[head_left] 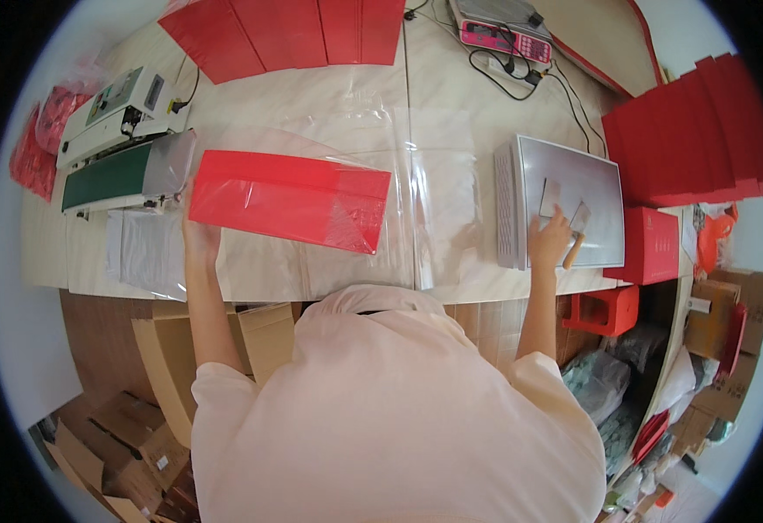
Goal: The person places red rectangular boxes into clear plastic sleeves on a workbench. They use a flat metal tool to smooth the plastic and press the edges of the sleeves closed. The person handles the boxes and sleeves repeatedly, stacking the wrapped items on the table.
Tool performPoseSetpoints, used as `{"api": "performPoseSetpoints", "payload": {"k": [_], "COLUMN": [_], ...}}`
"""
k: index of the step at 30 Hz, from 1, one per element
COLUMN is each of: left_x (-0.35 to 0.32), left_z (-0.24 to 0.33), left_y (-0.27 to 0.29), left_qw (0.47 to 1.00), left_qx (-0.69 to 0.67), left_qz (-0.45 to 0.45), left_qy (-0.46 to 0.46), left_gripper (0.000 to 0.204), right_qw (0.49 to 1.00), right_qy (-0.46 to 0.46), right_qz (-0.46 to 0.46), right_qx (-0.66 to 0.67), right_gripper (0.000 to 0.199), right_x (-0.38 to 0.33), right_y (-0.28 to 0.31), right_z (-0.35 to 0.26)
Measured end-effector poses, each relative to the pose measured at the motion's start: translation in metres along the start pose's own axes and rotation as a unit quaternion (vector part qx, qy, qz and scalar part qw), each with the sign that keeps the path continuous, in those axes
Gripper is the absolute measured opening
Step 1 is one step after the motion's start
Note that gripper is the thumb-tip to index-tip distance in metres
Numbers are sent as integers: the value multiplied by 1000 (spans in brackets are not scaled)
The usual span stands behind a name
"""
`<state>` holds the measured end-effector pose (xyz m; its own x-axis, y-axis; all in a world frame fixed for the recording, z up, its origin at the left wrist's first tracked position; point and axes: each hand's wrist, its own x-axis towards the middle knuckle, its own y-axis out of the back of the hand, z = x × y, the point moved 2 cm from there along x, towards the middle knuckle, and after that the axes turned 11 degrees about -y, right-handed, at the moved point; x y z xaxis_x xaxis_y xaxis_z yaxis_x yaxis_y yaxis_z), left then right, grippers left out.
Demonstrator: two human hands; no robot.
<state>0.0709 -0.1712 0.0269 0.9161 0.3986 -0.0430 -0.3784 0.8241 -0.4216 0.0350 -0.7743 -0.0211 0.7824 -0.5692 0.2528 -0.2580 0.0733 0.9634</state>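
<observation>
A long red box [277, 192] in a clear plastic bag lies tilted across the left-middle of the table. My left hand [198, 234] grips its left end, with the fingers mostly hidden behind the box. Over the silver top of a metal case [604, 174], my right hand [551, 242] has its fingers stretched out. Its fingertips touch or nearly touch a small pale rectangular piece [549, 197]. Beside that hand lies a scraper [574, 250] with a wooden handle and a flat blade.
A bag sealing machine [120, 118] with a green bed stands at the left. Clear bags [142, 253] lie before it. Red boxes [286, 30] are at the back, with more red boxes [695, 131] at right. A scale [504, 39] trails black cables. Cardboard boxes [129, 444] sit below.
</observation>
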Motion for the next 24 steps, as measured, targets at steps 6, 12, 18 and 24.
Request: {"api": "performPoseSetpoints", "payload": {"k": [6,12,18,24], "left_x": [-1,-31,-88,-147], "left_z": [4,-1,-46,-48], "left_y": [-46,-146,-181,-191], "left_qw": [998,938,901,843], "left_qx": [18,177,83,178], "left_qz": [-51,-278,-425,-451], "left_qy": [15,-105,13,-233], "left_gripper": [52,50,74,111], "right_qw": [648,573,529,431], "right_qy": [145,-40,-167,-126], "right_qz": [-569,-473,-381,-490], "right_qx": [485,668,739,747], "right_gripper": [89,71,58,57], "right_x": [-108,-81,-34,-3], "right_y": [59,0,-44,-4], "right_z": [-154,-159,-160,-237]}}
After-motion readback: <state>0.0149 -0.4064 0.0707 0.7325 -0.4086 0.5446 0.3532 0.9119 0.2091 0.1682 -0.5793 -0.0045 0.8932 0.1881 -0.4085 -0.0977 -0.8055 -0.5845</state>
